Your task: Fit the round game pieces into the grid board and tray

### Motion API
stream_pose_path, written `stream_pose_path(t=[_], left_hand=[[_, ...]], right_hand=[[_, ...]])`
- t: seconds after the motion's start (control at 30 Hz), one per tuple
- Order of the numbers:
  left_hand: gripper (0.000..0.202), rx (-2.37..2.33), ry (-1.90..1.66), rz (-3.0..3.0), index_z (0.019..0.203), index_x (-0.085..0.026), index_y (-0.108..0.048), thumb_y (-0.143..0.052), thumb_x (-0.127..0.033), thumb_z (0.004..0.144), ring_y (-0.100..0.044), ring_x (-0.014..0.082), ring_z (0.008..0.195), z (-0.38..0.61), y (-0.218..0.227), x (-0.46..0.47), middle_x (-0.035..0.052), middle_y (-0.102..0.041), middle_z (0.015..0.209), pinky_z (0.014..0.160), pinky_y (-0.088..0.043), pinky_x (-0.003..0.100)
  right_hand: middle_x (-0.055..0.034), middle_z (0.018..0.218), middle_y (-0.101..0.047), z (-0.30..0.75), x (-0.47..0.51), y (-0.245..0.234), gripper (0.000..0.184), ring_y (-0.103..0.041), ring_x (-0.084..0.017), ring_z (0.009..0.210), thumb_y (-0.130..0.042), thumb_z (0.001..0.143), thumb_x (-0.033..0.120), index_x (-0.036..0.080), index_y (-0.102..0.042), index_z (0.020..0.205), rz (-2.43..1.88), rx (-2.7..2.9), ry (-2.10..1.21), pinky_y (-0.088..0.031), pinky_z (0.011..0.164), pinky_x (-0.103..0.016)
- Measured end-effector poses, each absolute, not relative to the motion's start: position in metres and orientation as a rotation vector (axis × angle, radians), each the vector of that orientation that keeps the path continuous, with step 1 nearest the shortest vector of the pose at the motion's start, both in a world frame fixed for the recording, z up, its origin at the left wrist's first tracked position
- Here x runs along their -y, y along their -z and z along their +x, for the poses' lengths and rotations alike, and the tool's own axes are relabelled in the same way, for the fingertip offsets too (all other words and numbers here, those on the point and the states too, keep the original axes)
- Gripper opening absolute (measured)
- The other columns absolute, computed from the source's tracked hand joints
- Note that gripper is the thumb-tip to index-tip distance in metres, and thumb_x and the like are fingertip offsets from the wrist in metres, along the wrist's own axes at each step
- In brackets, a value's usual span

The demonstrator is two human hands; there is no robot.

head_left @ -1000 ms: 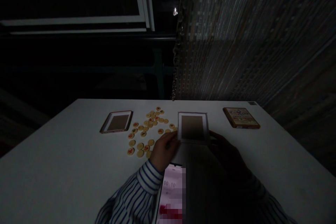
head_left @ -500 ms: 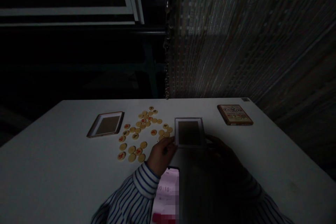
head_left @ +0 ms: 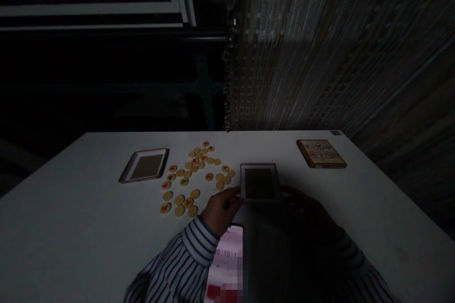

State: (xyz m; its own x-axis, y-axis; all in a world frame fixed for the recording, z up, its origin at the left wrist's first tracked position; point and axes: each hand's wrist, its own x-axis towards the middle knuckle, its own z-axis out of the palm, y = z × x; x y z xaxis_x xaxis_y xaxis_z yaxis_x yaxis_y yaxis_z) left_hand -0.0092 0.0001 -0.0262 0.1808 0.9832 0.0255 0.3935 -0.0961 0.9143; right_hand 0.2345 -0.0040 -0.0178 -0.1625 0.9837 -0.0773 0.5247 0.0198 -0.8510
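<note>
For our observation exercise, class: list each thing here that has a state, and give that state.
Held tray: empty.
Left hand: grips its left edge.
Right hand: shadowed, grip unclear.
Other tray: empty, flat on table.
Discs: scattered loose.
Phone: screen lit.
Printed box: flat, face up.

Box tray (head_left: 260, 183) lower, nearer the table (head_left: 88, 227)

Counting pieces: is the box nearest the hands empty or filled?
Empty: the white-rimmed shallow box shows only bare brown floor; round yellow pieces lie on the white table.
</note>
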Motion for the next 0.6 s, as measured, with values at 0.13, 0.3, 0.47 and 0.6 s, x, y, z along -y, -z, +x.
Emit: stream_pose_path(t=[0.13,0.3,0.47,0.6], left_hand=[[0.037,-1.345,-0.895,1.629,0.106,-0.011,-0.059,-0.051,-0.029,0.075,-0.054,0.0114,0.057,-0.008,0.028,0.0,0.003,-0.063,0.067,0.052,-0.043,0.021],[0.039,-1.344,-0.857,1.652,0.108,-0.01,-0.058,-0.05,-0.029,0.075,-0.052,0.0112,0.055,-0.007,0.028,-0.001,0.0028,-0.062,0.065,0.051,-0.042,0.021],[0.038,-1.33,-0.837,1.686,0.109,-0.011,-0.058,-0.048,-0.028,0.076,-0.049,0.01,0.053,-0.006,0.027,-0.001,0.0016,-0.06,0.064,0.051,-0.04,0.021],[0.037,-1.332,-0.826,1.709,0.108,-0.011,-0.058,-0.048,-0.026,0.075,-0.047,0.0095,0.05,-0.005,0.027,-0.001,-0.0002,-0.057,0.058,0.05,-0.039,0.021]], right_hand=[[-0.0051,0.082,-0.067,0.232,0.005,0.007,0.053,-0.064,-0.018,0.065,-0.054,0.071,0.035,0.02,-0.047,0.121,-1.562,1.753,-1.093,-0.053,0.054,-0.029],[-0.0049,0.079,-0.068,0.232,0.005,0.002,0.049,-0.064,-0.018,0.063,-0.054,0.071,0.035,0.022,-0.051,0.118,-1.555,1.786,-1.035,-0.053,0.053,-0.029],[-0.0059,0.082,-0.068,0.235,0.004,0.007,0.05,-0.064,-0.018,0.067,-0.051,0.073,0.036,0.019,-0.049,0.12,-1.581,1.819,-1.011,-0.053,0.055,-0.029],[-0.0062,0.085,-0.068,0.237,0.005,0.01,0.051,-0.064,-0.018,0.07,-0.05,0.075,0.034,0.018,-0.045,0.123,-1.609,1.853,-1.025,-0.053,0.057,-0.029]])
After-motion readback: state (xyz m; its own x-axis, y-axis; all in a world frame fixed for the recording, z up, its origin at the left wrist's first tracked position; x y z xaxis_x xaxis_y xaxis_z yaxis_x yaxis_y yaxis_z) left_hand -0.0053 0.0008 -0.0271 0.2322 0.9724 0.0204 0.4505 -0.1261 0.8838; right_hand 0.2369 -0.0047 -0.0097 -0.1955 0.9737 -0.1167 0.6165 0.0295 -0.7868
